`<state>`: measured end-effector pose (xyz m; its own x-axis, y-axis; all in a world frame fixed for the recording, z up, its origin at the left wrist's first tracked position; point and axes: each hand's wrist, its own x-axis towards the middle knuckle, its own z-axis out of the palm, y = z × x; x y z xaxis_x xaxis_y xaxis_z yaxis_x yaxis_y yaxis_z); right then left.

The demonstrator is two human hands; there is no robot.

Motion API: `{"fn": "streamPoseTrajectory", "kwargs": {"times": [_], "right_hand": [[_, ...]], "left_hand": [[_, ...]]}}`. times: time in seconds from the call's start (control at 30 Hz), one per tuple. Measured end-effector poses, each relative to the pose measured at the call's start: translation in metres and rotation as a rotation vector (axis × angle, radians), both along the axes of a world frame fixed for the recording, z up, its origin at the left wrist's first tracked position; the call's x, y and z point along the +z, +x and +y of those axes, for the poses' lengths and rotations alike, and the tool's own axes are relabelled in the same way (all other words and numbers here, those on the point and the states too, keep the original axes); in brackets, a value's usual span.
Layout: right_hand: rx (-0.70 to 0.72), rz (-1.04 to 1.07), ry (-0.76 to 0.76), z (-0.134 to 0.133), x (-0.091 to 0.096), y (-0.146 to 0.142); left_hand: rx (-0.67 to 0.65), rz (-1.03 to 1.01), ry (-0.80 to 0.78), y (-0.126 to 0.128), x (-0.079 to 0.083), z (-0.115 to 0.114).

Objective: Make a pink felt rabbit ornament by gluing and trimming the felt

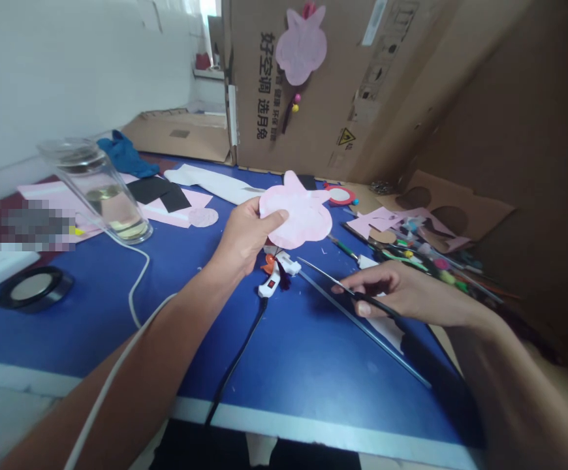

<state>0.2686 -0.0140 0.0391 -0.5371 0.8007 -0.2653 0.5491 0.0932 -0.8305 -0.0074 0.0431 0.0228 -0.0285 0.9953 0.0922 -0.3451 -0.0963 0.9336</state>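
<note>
My left hand (243,239) is closed on a pink paper cut-out (299,213) with two ear-like tabs, held up above the blue table (93,307). My right hand (397,291) rests low on the table to the right, its fingers wrapped round the black handles of a pair of scissors (335,282), whose blades point left toward a white glue gun (277,273). The glue gun lies on the table just under the cut-out, its black cord running to the table's front edge.
A glass jar (98,189) holding some liquid stands at the left, a black tape roll (33,288) in front of it. Pink and black paper sheets (164,196) lie behind. Craft scraps and pens (416,241) pile at the right. A cardboard box (362,78) with a similar pink cut-out stands behind.
</note>
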Motion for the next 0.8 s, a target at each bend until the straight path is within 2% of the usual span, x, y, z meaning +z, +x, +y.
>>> {"fn": "streamPoseTrajectory", "kwargs": {"times": [0.13, 0.53, 0.8], "right_hand": [[-0.079, 0.040, -0.039, 0.000, -0.006, -0.006], [-0.296, 0.215, 0.101, 0.006, -0.031, -0.024], [-0.374, 0.278, 0.072, 0.000, -0.033, -0.043]], "left_hand": [[0.059, -0.107, -0.085, 0.000, 0.008, -0.003], [0.156, -0.281, -0.117, -0.002, 0.011, -0.002], [0.175, -0.301, -0.119, 0.001, 0.012, -0.003]]}}
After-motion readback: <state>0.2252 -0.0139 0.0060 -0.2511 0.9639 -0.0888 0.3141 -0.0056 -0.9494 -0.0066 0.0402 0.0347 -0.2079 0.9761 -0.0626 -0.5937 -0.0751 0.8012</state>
